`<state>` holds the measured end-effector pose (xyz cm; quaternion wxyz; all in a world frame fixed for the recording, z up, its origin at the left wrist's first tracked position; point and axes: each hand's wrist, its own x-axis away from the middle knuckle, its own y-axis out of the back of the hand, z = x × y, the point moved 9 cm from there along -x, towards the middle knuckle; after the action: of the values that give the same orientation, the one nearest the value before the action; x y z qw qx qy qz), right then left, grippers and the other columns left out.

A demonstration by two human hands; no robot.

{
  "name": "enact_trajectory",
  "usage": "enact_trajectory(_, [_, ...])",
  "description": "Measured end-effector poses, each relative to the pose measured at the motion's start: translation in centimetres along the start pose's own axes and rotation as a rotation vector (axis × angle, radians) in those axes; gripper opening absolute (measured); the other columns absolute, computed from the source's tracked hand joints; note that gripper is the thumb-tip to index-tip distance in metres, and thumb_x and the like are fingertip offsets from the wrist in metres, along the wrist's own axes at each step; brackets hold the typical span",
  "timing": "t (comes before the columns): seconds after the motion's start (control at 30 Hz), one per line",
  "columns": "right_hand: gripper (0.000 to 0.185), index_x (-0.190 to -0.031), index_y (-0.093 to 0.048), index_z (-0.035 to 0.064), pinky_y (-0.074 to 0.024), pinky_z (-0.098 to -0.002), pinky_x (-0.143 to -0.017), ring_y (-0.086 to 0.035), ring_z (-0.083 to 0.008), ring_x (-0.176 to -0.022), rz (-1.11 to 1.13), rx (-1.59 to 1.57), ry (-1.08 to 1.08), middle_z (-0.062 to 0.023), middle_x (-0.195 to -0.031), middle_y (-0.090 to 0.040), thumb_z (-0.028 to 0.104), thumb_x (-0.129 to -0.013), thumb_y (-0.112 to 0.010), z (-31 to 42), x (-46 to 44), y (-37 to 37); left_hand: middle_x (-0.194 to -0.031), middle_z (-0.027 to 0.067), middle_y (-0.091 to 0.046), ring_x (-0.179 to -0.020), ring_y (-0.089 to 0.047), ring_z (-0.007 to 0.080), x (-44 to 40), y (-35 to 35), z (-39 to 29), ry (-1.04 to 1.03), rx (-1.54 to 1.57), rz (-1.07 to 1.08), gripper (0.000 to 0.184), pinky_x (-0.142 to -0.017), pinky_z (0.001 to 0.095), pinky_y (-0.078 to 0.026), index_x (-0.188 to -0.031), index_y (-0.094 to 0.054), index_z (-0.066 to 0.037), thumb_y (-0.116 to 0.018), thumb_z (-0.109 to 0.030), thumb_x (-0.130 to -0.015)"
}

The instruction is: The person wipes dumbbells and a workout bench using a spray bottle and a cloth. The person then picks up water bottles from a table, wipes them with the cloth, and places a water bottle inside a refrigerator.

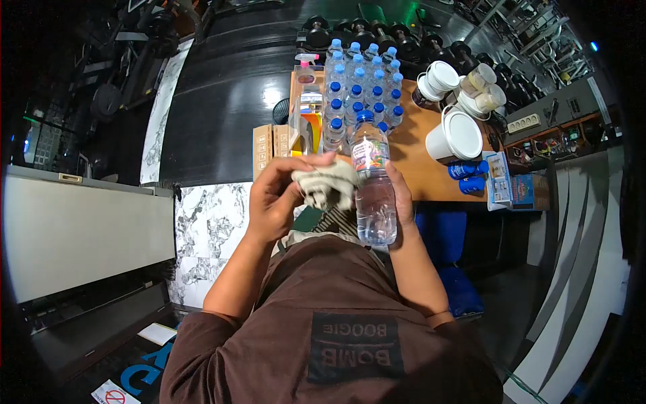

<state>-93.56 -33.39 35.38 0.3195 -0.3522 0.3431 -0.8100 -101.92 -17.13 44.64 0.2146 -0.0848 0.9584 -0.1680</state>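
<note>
My left hand [272, 202] is closed around a crumpled light grey cloth [328, 182]. The cloth is held just left of a clear plastic water bottle [375, 209], and whether the two touch I cannot tell. This bottle has a blue cap and a colourful label, and stands nearly upright in front of my body. My right hand [402, 195] grips it from the right side, with most fingers hidden behind it. Beyond, rows of similar blue-capped bottles [356, 87] stand on the wooden table [420, 178].
A pink-and-white spray bottle [307, 67] stands left of the bottle rows, by cardboard boxes [263, 149]. White buckets [454, 137], blue cans [468, 170] and a blue-white box [498, 178] are at the right. Below the table is a blue chair [444, 236]; dumbbells [404, 40] line the back.
</note>
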Motion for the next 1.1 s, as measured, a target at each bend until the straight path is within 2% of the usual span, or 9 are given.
enact_trajectory(0.13, [0.064,-0.128,-0.06,-0.0011,-0.066,-0.0414,-0.063,-0.075,-0.0279,-0.086,0.066,-0.151,0.04,-0.0169,-0.107,-0.07,0.057,-0.101,-0.058,-0.5,-0.7,-0.8,-0.139,0.0272,-0.062,-0.131,-0.061,0.0354,-2.1,1.4,0.6,-0.021,-0.065,-0.147,0.018,-0.111,0.0454,-0.048,-0.122,-0.053,0.0,-0.055,-0.006,-0.105])
enact_trajectory(0.2, [0.072,-0.135,-0.052,-0.0037,-0.066,-0.0496,-0.065,-0.073,-0.041,-0.095,0.255,-0.284,-0.05,-0.024,-0.118,-0.065,0.061,-0.105,-0.046,-1.0,-0.5,-2.3,-0.141,0.0232,-0.062,-0.124,-0.065,0.0243,-3.5,2.4,0.6,-0.025,-0.246,-0.182,0.018,-0.107,0.037,-0.051,-0.123,-0.057,0.0,-0.055,-0.002,-0.105])
enact_trajectory(0.37, [0.076,-0.127,-0.056,-0.0033,-0.0649,-0.046,-0.06,-0.075,-0.0328,-0.074,0.186,-0.148,-0.113,-0.0223,-0.104,-0.07,0.067,-0.105,-0.039,-2.9,-0.7,-2.5,-0.132,0.0138,-0.067,-0.118,-0.065,0.0169,-8.0,1.2,2.4,0.06,-0.169,-0.131,0.03,-0.102,0.0309,-0.053,-0.135,-0.06,0.0,-0.056,0.0,-0.105])
enact_trajectory(0.4, [0.075,-0.125,-0.058,-0.0028,-0.0648,-0.0457,-0.06,-0.075,-0.0325,-0.073,0.173,-0.119,-0.134,-0.0211,-0.101,-0.071,0.067,-0.105,-0.039,-3.3,-0.8,-2.3,-0.127,0.013,-0.07,-0.126,-0.062,0.0187,-8.2,1.5,4.6,0.207,-0.21,-0.13,0.031,-0.102,0.0319,-0.052,-0.134,-0.064,-0.004,-0.057,0.001,-0.104])
enact_trajectory(0.53, [0.069,-0.119,-0.063,0.0012,-0.0642,-0.0393,-0.058,-0.076,-0.0279,-0.073,0.168,-0.037,-0.162,-0.0159,-0.095,-0.073,0.066,-0.104,-0.043,-3.2,-0.4,-2.3,-0.135,0.0099,-0.067,-0.148,-0.046,0.0311,-7.6,-2.1,4.2,0.019,-0.578,0.16,0.043,-0.115,0.039,-0.045,-0.126,-0.066,-0.004,-0.061,0.017,-0.089])
enact_trajectory(0.73, [0.067,-0.127,-0.062,0.0026,-0.0668,-0.0479,-0.071,-0.077,-0.0318,-0.085,0.094,-0.288,0.003,-0.0184,-0.106,-0.074,0.063,-0.099,-0.052,-3.3,-1.2,1.9,-0.13,0.0116,-0.068,-0.134,-0.059,0.0297,-3.7,-6.4,3.1,-0.212,-0.871,0.361,0.036,-0.102,0.0395,-0.055,-0.118,-0.069,-0.001,-0.068,0.012,-0.084])
enact_trajectory(0.83, [0.069,-0.129,-0.059,0.002,-0.0668,-0.0466,-0.067,-0.076,-0.0325,-0.08,0.145,-0.12,-0.109,-0.0178,-0.104,-0.073,0.064,-0.101,-0.047,-4.0,-0.7,1.4,-0.132,0.0134,-0.066,-0.123,-0.066,0.0255,-4.6,-3.1,4.8,0.072,-0.441,0.25,0.046,-0.087,0.0336,-0.061,-0.123,-0.067,-0.001,-0.06,0.022,-0.084])
enact_trajectory(1.07, [0.07,-0.123,-0.062,-0.0025,-0.066,-0.0477,-0.066,-0.076,-0.0346,-0.078,0.16,-0.117,-0.164,-0.0233,-0.097,-0.073,0.062,-0.101,-0.047,-3.9,-1.0,-0.6,-0.129,0.0111,-0.067,-0.122,-0.065,0.0248,-6.0,-1.6,5.8,0.023,-0.543,0.184,0.052,-0.098,0.0354,-0.055,-0.126,-0.065,-0.004,-0.067,0.019,-0.08])
enact_trajectory(1.1, [0.067,-0.125,-0.061,-0.0013,-0.0658,-0.0483,-0.065,-0.076,-0.0333,-0.078,0.146,-0.129,-0.121,-0.0196,-0.097,-0.073,0.059,-0.101,-0.049,-3.8,-1.2,0.0,-0.125,0.0125,-0.068,-0.125,-0.064,0.0297,-5.6,-4.0,3.3,-0.179,-0.709,0.247,0.05,-0.104,0.0378,-0.051,-0.122,-0.066,-0.003,-0.07,0.016,-0.076])
